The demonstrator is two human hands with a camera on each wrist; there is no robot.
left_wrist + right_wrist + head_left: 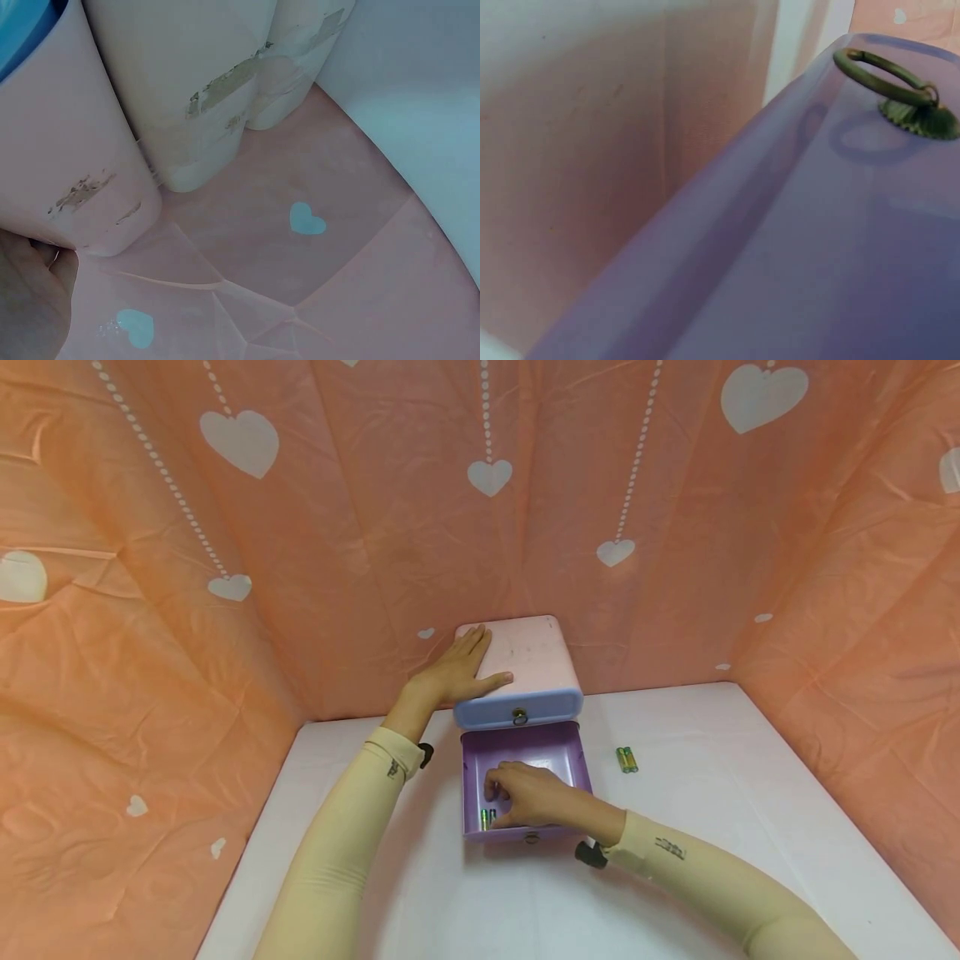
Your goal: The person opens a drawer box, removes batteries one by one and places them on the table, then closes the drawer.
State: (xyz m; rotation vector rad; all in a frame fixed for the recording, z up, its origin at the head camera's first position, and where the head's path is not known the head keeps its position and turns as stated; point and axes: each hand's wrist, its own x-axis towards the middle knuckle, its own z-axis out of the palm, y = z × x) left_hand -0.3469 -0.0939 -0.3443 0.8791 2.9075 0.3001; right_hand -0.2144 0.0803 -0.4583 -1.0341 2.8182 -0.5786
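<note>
A small drawer cabinet (525, 652) with a pink top stands at the back of the table. My left hand (457, 668) rests on its top near the left edge, fingers spread; part of that hand (34, 300) shows beside the cabinet side in the left wrist view. Below the blue upper drawer front (487, 712), a purple drawer (470, 781) is pulled far out. Inside it is my right hand (532, 795), fingers loosely bent with nothing visible between them. Its thumb is close beside green batteries (484, 819) in the drawer's front left corner.
Two green-and-gold batteries (627, 760) lie side by side on the white table (675, 793), right of the drawer. A brass ring pull (881, 79) hangs on the purple drawer front. Peach cloth (390, 527) with white hearts encloses the back and both sides.
</note>
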